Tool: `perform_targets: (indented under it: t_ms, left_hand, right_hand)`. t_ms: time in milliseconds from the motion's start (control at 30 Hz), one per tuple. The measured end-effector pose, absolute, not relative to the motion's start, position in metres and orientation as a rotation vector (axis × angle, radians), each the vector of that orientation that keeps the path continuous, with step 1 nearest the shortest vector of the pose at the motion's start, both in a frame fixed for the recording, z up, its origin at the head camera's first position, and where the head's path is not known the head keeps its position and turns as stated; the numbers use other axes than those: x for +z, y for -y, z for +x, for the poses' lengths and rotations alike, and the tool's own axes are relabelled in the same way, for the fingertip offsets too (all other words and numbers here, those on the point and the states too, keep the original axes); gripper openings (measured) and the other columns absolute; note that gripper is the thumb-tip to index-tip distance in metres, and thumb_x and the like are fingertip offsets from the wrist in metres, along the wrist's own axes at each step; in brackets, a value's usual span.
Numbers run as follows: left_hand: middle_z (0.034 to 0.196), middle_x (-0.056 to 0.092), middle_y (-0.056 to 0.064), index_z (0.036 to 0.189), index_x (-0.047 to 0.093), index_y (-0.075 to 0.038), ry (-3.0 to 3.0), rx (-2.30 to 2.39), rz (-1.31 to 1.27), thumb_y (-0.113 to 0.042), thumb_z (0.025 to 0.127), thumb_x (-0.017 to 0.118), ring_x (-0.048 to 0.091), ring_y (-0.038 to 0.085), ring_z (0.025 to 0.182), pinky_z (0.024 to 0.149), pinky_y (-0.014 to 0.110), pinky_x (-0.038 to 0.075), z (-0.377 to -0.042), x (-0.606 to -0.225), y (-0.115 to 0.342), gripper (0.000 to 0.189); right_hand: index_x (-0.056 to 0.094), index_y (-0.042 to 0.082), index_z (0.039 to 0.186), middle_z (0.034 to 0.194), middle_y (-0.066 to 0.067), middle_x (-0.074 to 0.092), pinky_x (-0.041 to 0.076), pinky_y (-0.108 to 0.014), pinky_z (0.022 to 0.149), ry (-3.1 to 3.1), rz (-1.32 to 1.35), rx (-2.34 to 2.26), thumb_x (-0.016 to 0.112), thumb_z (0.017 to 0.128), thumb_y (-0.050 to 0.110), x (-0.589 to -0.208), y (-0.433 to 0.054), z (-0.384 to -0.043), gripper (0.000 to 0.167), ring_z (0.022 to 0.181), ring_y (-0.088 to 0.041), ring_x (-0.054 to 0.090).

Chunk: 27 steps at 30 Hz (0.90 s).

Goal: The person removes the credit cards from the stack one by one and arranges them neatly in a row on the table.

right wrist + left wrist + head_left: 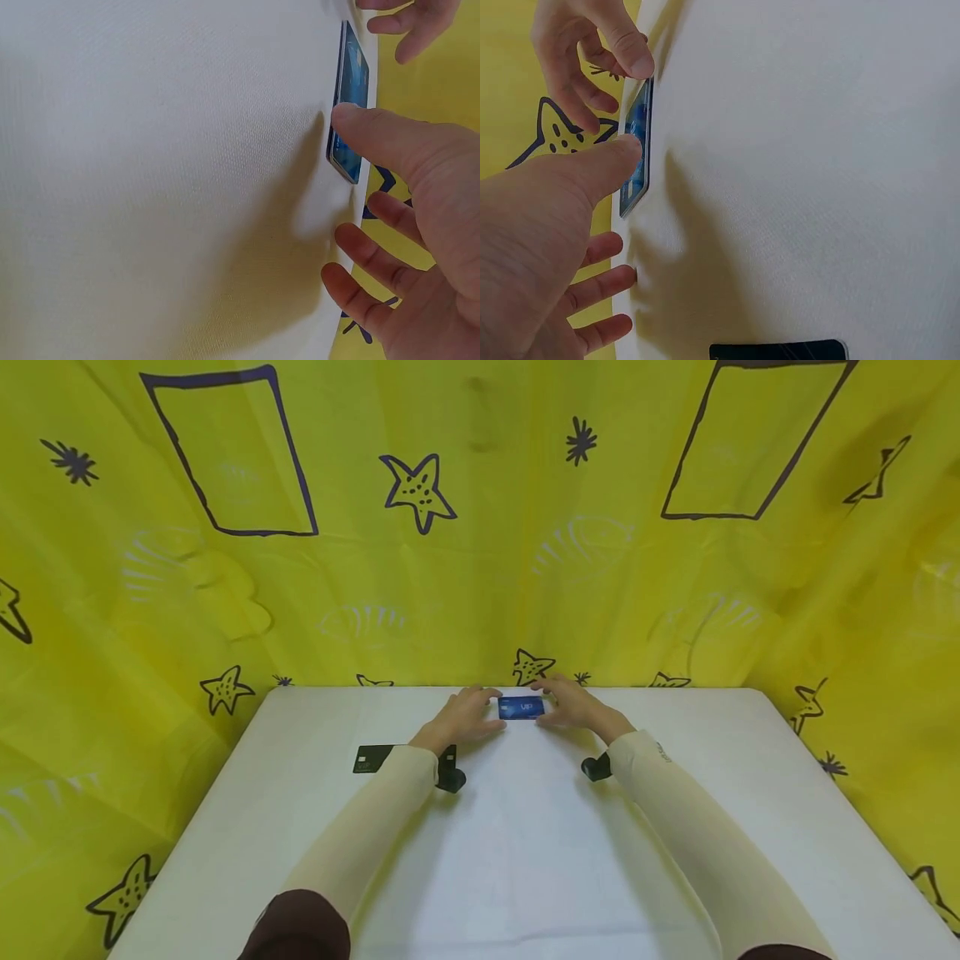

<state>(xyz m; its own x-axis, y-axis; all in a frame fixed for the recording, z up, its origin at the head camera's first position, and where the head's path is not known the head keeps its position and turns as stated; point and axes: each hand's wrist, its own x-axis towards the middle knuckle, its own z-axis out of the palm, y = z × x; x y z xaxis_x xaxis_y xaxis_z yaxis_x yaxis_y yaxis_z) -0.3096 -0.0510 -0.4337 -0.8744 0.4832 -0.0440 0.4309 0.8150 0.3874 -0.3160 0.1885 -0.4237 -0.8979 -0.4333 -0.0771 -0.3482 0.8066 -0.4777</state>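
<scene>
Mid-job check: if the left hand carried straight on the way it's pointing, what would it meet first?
Most likely the blue VIP card, whose left end faces the left hand in the head view; any remaining gap is hard to judge.

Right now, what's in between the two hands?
A blue card. The head view shows it on the white table, between the left hand and the right hand.
</scene>
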Motion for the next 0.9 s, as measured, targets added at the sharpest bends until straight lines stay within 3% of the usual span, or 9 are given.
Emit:
perform_targets:
  t_ms: [600, 900]
  left_hand:
    - [0.137, 0.057, 0.015, 0.148, 0.054, -0.012, -2.915, 0.442, 0.709, -0.041, 0.097, 0.069, 0.051, 0.033, 0.122, 0.106, 0.052, 0.041, -0.318, -0.444, 0.045, 0.061]
    - [0.142, 0.053, 0.013, 0.151, 0.051, -0.016, -2.915, 0.395, 0.644, -0.046, 0.098, 0.067, 0.049, 0.033, 0.129, 0.111, 0.053, 0.037, -0.322, -0.446, 0.040, 0.063]
  right_hand:
    - [0.056, 0.000, 0.144, 0.133, -0.024, 0.061, 0.044, -0.054, 0.107, -2.779, -0.593, -0.689, 0.076, 0.094, 0.014, -0.430, -0.192, -0.322, 0.056, 0.122, -0.039, 0.056]
    - [0.058, -0.002, 0.141, 0.130, -0.024, 0.061, 0.045, -0.053, 0.106, -2.786, -0.609, -0.646, 0.075, 0.095, 0.015, -0.432, -0.194, -0.326, 0.052, 0.118, -0.038, 0.056]
